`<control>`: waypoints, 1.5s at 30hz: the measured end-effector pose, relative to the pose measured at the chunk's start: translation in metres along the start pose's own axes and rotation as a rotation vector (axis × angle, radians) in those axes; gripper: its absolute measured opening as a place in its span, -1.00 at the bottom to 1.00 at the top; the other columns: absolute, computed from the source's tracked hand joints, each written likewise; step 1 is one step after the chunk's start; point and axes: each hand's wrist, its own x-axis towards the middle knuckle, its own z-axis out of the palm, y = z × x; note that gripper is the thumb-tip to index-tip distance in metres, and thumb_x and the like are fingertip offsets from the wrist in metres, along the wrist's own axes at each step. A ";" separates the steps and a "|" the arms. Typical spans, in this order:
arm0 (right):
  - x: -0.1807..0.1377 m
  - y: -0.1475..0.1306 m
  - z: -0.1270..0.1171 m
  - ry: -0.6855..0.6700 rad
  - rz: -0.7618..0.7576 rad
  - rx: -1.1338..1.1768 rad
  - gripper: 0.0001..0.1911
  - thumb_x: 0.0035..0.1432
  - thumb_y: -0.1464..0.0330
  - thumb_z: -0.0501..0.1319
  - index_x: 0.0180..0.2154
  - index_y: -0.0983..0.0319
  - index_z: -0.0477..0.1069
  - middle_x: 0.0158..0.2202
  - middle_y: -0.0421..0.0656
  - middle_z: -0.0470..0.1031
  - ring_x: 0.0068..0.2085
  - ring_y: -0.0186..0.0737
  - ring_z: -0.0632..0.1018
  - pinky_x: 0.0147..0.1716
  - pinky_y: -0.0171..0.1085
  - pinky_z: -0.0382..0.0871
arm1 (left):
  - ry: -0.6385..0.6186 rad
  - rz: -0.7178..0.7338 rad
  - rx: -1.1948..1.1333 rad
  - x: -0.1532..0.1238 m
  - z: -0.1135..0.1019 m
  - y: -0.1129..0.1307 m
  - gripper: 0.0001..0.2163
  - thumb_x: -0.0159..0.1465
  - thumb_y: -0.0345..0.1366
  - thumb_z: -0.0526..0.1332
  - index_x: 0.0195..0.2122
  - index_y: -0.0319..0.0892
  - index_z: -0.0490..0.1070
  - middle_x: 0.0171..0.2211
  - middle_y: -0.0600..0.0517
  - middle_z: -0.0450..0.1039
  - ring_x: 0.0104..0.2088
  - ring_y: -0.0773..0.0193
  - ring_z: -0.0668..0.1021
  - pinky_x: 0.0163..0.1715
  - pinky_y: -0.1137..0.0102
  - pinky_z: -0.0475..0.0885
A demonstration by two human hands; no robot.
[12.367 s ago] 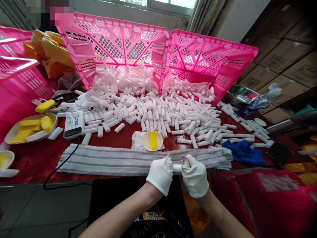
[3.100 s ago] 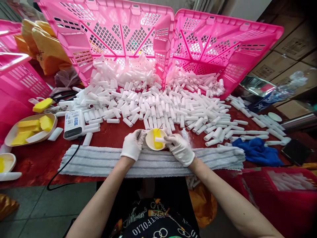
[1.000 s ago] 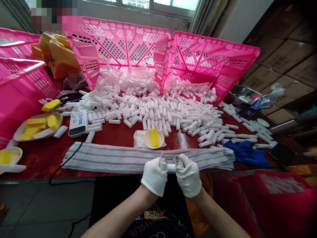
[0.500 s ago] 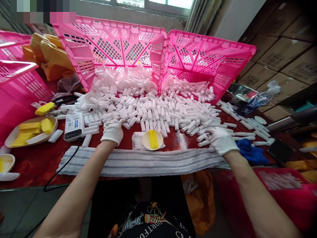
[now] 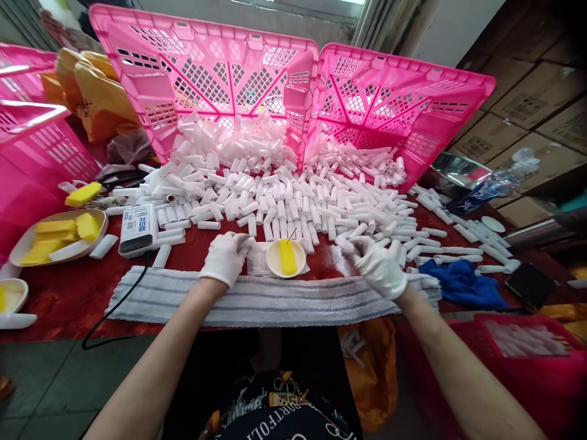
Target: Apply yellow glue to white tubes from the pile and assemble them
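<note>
Both my hands wear white gloves and hover over the red table beyond a grey striped towel [image 5: 257,298]. My left hand [image 5: 224,258] is curled on a short white tube just left of a small white dish [image 5: 273,264] holding a yellow sponge [image 5: 287,258]. To the dish's right, my right hand [image 5: 380,266] pinches a thin white tube at the edge of the pile of white tubes [image 5: 284,195]. That pile spreads from two tipped pink baskets [image 5: 220,67] at the back.
A white device [image 5: 137,227] with a black cable lies left of the pile, near a plate of yellow sponges [image 5: 57,235]. A blue cloth [image 5: 463,284] and a black phone [image 5: 527,282] lie at right. A red crate [image 5: 527,354] of tubes stands lower right.
One second ago both hands pressed a tube together near my body. They then spread out to the piles, and now both have drawn in toward the dish.
</note>
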 end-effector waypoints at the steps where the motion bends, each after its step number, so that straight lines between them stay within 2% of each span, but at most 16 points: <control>1: -0.006 -0.005 0.012 -0.063 0.000 0.080 -0.67 0.10 0.18 0.17 -0.14 0.23 0.39 -0.27 -0.13 0.51 -0.29 -0.26 0.53 -0.28 -0.29 0.43 | 0.019 0.000 -0.078 -0.005 0.002 0.004 -0.66 0.21 -0.11 0.05 -0.06 -0.10 0.40 -0.19 -0.06 0.41 -0.19 0.12 0.43 -0.16 0.28 0.32; 5: -0.011 -0.019 0.063 -0.242 0.055 0.458 -0.59 0.13 0.13 0.10 -0.06 0.24 0.34 -0.19 -0.10 0.50 -0.25 -0.25 0.53 -0.31 -0.30 0.43 | 0.088 -0.056 -0.441 -0.018 0.014 0.024 -0.64 0.24 -0.10 0.03 -0.04 -0.18 0.35 -0.15 -0.06 0.44 -0.14 0.22 0.47 -0.10 0.38 0.34; 8: 0.002 -0.019 0.090 -0.197 0.147 0.461 -0.57 0.12 0.11 0.09 -0.10 0.27 0.34 -0.32 -0.13 0.50 -0.41 -0.31 0.50 -0.46 -0.33 0.40 | 0.095 -0.131 -0.543 -0.018 0.019 0.035 -0.63 0.26 -0.09 0.01 -0.06 -0.22 0.35 -0.14 -0.08 0.46 -0.13 0.23 0.49 -0.08 0.37 0.35; 11: 0.011 -0.016 0.103 -0.112 0.155 0.363 -0.68 0.07 0.14 0.15 -0.27 0.27 0.39 -0.32 -0.13 0.50 -0.36 -0.30 0.51 -0.37 -0.32 0.41 | 0.049 -0.139 -0.540 -0.015 0.022 0.036 -0.65 0.25 -0.11 0.03 -0.07 -0.23 0.36 -0.14 -0.10 0.46 -0.13 0.21 0.49 -0.08 0.36 0.36; 14: 0.009 -0.016 0.106 -0.083 0.028 0.353 -0.74 0.05 0.17 0.18 -0.34 0.24 0.40 -0.27 -0.13 0.50 -0.27 -0.28 0.51 -0.25 -0.30 0.41 | 0.031 -0.121 -0.522 -0.013 0.026 0.032 -0.66 0.25 -0.14 0.04 -0.06 -0.22 0.35 -0.13 -0.10 0.46 -0.12 0.20 0.49 -0.07 0.36 0.36; 18: 0.001 -0.014 0.101 -0.044 -0.110 0.195 -0.76 0.01 0.20 0.22 -0.34 0.23 0.45 -0.34 -0.13 0.48 -0.30 -0.24 0.50 -0.25 -0.27 0.41 | 0.027 -0.105 -0.484 -0.015 0.029 0.028 -0.66 0.24 -0.16 0.05 -0.04 -0.22 0.34 -0.12 -0.09 0.45 -0.11 0.18 0.48 -0.07 0.34 0.35; 21: -0.004 -0.013 0.097 -0.112 -0.023 0.243 -0.69 0.10 0.18 0.14 -0.18 0.22 0.42 -0.33 -0.15 0.50 -0.34 -0.27 0.51 -0.31 -0.29 0.43 | 0.036 -0.093 -0.486 -0.016 0.028 0.028 -0.67 0.23 -0.18 0.06 -0.04 -0.20 0.33 -0.12 -0.07 0.45 -0.11 0.19 0.48 -0.07 0.35 0.35; 23: -0.007 -0.013 0.095 -0.144 0.036 0.297 -0.70 0.14 0.19 0.10 -0.18 0.21 0.41 -0.33 -0.16 0.52 -0.35 -0.28 0.52 -0.34 -0.31 0.44 | 0.039 -0.089 -0.494 -0.017 0.028 0.028 -0.68 0.23 -0.19 0.06 -0.04 -0.20 0.34 -0.12 -0.07 0.44 -0.11 0.20 0.48 -0.07 0.36 0.35; 27: -0.014 -0.015 0.094 -0.025 -0.116 0.178 -0.83 0.07 0.26 0.17 -0.33 0.20 0.45 -0.32 -0.12 0.51 -0.27 -0.22 0.51 -0.24 -0.25 0.42 | 0.042 -0.101 -0.501 -0.016 0.027 0.029 -0.68 0.23 -0.18 0.07 -0.05 -0.20 0.34 -0.12 -0.07 0.45 -0.12 0.21 0.48 -0.07 0.36 0.35; 29: -0.016 -0.016 0.093 -0.006 -0.167 0.120 -0.81 0.05 0.26 0.20 -0.28 0.19 0.46 -0.28 -0.11 0.50 -0.25 -0.20 0.50 -0.20 -0.22 0.41 | 0.040 -0.103 -0.505 -0.016 0.027 0.029 -0.69 0.22 -0.19 0.07 -0.05 -0.20 0.34 -0.12 -0.06 0.45 -0.12 0.21 0.48 -0.07 0.36 0.35; 32: -0.017 -0.018 0.096 -0.062 -0.072 0.163 -0.66 0.08 0.23 0.18 -0.10 0.19 0.41 -0.17 -0.10 0.49 -0.18 -0.19 0.51 -0.14 -0.21 0.40 | 0.037 -0.104 -0.502 -0.017 0.027 0.029 -0.69 0.22 -0.20 0.08 -0.05 -0.20 0.34 -0.12 -0.06 0.45 -0.12 0.21 0.48 -0.07 0.36 0.35; 34: -0.019 -0.018 0.100 -0.083 -0.004 0.191 -0.66 0.11 0.22 0.14 -0.10 0.22 0.41 -0.18 -0.10 0.51 -0.19 -0.20 0.52 -0.16 -0.23 0.41 | 0.037 -0.107 -0.499 -0.017 0.027 0.029 -0.69 0.22 -0.20 0.08 -0.06 -0.20 0.34 -0.13 -0.07 0.45 -0.12 0.20 0.48 -0.07 0.36 0.35; 36: -0.023 -0.018 0.103 -0.047 -0.029 0.142 -0.71 0.12 0.24 0.14 -0.17 0.23 0.45 -0.26 -0.11 0.52 -0.26 -0.22 0.52 -0.21 -0.25 0.42 | 0.038 -0.108 -0.497 -0.017 0.027 0.029 -0.69 0.22 -0.19 0.08 -0.05 -0.20 0.34 -0.13 -0.07 0.45 -0.12 0.20 0.48 -0.07 0.35 0.35; 39: -0.028 -0.015 0.103 -0.005 -0.166 -0.014 -0.79 0.10 0.28 0.16 -0.27 0.20 0.50 -0.37 -0.11 0.48 -0.33 -0.24 0.48 -0.28 -0.26 0.40 | 0.035 -0.104 -0.491 -0.016 0.027 0.029 -0.69 0.22 -0.20 0.08 -0.05 -0.19 0.34 -0.13 -0.06 0.45 -0.12 0.19 0.48 -0.07 0.35 0.35; 41: -0.030 -0.014 0.102 -0.004 -0.196 -0.057 -0.78 0.07 0.29 0.19 -0.24 0.20 0.49 -0.36 -0.09 0.46 -0.32 -0.22 0.47 -0.27 -0.24 0.40 | 0.031 -0.104 -0.492 -0.016 0.027 0.029 -0.69 0.21 -0.21 0.08 -0.05 -0.19 0.34 -0.13 -0.06 0.45 -0.12 0.19 0.48 -0.07 0.34 0.35; 45: -0.033 -0.014 0.102 -0.024 -0.117 0.021 -0.65 0.06 0.27 0.19 -0.09 0.24 0.43 -0.26 -0.06 0.47 -0.26 -0.20 0.49 -0.19 -0.21 0.41 | 0.039 -0.111 -0.501 -0.017 0.026 0.030 -0.69 0.21 -0.18 0.08 -0.07 -0.18 0.35 -0.13 -0.06 0.45 -0.12 0.18 0.48 -0.08 0.34 0.35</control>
